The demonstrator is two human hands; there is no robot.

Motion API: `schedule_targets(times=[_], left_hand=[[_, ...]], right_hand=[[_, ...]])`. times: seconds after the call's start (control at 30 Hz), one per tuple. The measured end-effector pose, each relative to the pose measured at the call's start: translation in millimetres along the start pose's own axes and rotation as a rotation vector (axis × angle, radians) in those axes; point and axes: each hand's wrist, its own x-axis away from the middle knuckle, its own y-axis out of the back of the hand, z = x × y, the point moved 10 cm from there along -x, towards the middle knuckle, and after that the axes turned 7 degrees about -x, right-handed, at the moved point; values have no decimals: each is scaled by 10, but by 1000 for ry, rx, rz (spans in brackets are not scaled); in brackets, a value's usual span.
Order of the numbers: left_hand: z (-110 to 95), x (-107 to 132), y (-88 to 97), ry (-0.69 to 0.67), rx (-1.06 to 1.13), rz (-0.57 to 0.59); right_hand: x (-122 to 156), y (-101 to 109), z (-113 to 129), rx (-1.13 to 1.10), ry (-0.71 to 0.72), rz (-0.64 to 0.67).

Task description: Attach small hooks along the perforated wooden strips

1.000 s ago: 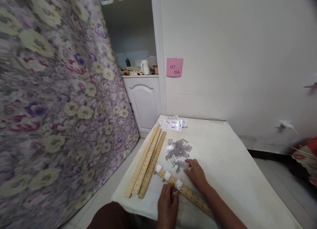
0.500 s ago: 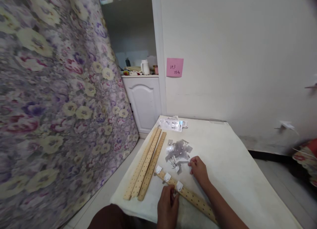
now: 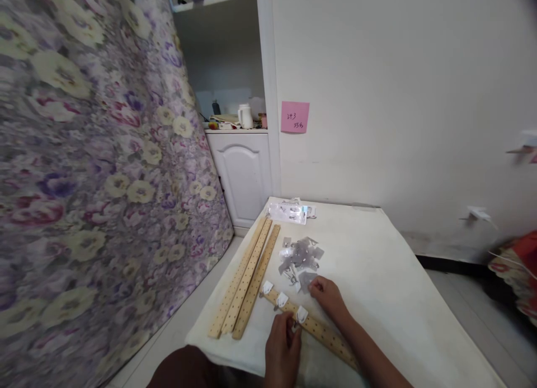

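Left hand [image 3: 283, 346] sits on the strip's [image 3: 327, 336] near side, thumb and fingers pinching its edge beside the last of three white hooks [image 3: 282, 299]. The strip runs diagonally, far-left to near-right. Right hand [image 3: 331, 297] is just beyond it, fingers curled on a grey piece [image 3: 307, 280], the pile [image 3: 300, 254] farther off. Beyond that, a clear packet [image 3: 289, 212] holds small parts.

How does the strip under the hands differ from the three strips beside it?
The strip under the hands carries three white clips; the three strips are bare. The strip under the hands lies alone at an angle, the left hand on it; the three strips lie side by side, untouched. All are pale, hole-punched wood.
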Motion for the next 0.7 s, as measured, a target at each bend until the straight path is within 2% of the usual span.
schedule_targets(times=[0.13,0.3,0.43,0.57,0.7], left_hand=[[4,1,-14,-5,3,74],[-27,7,10,-22,13,110],[-96,9,46,-42,5,101],[-139,14,51,-62,-17,98],[-139,20,32,-71,-26,98]], right_hand=[[110,47,-39,-256,-46,77],[354,235,-58,-536,-140,135],[504,430,-223,-734,-248,96],[469,555,-446,-838,-358,4],[260,545,-468,-875,-359,-32]])
